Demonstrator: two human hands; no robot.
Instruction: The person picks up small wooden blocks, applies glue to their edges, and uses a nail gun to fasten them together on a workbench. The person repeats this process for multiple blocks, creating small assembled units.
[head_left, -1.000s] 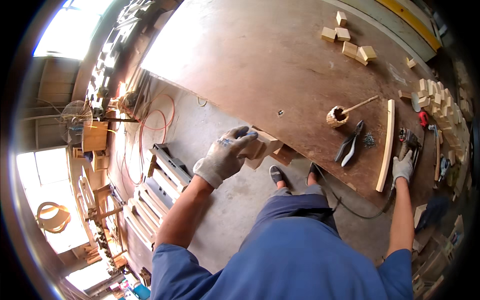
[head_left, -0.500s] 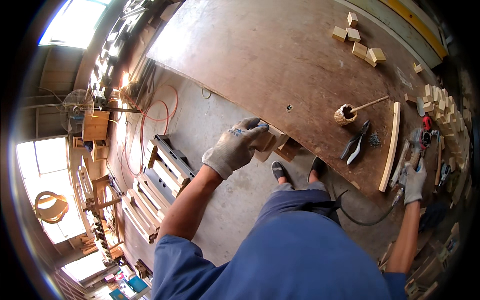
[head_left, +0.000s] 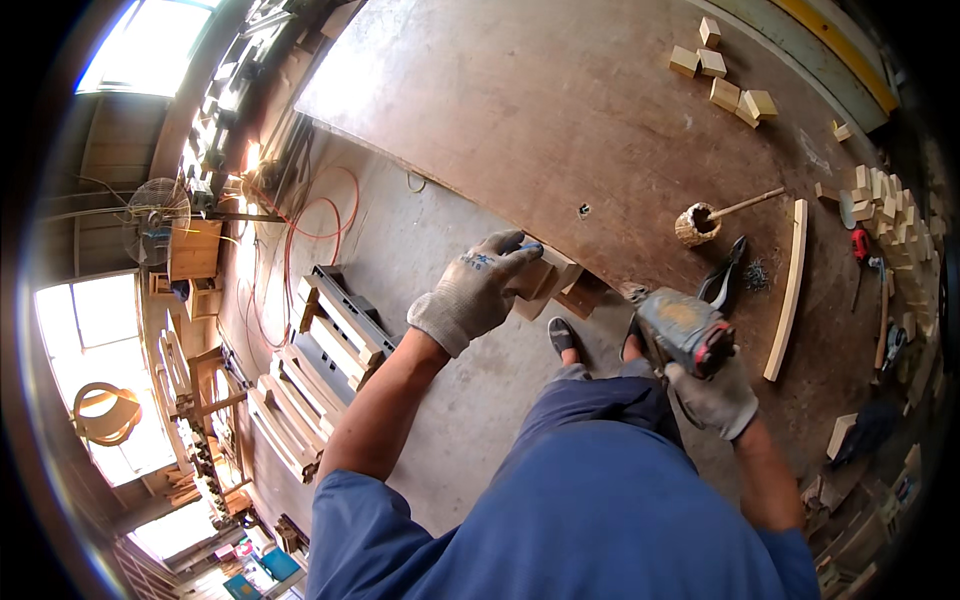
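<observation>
My left hand (head_left: 470, 294), in a pale work glove, is closed on a light wooden block (head_left: 560, 272) at the table's near edge. More wood, darker, shows just below the edge beside it. In my gloved right hand (head_left: 718, 394) is a worn grey-green nail gun (head_left: 682, 322) with a red end. Its front points left toward the wood and appears a short way off from it. The gun partly covers the pliers (head_left: 722, 278) on the table. My right fingers are partly hidden by the tool.
On the brown table (head_left: 470, 110) are a crusted pot (head_left: 694, 226) with a stick in it, small dark nails (head_left: 757, 275), a long wooden strip (head_left: 790, 290) and loose blocks (head_left: 725, 93). Stacked blocks (head_left: 885, 205) and a hammer (head_left: 882, 320) lie right. Slatted wooden pieces (head_left: 300, 400) are at floor left.
My right hand has lifted the nail gun from the table's right side and brought it left, close to the wood. My left hand has stayed almost still on the block.
</observation>
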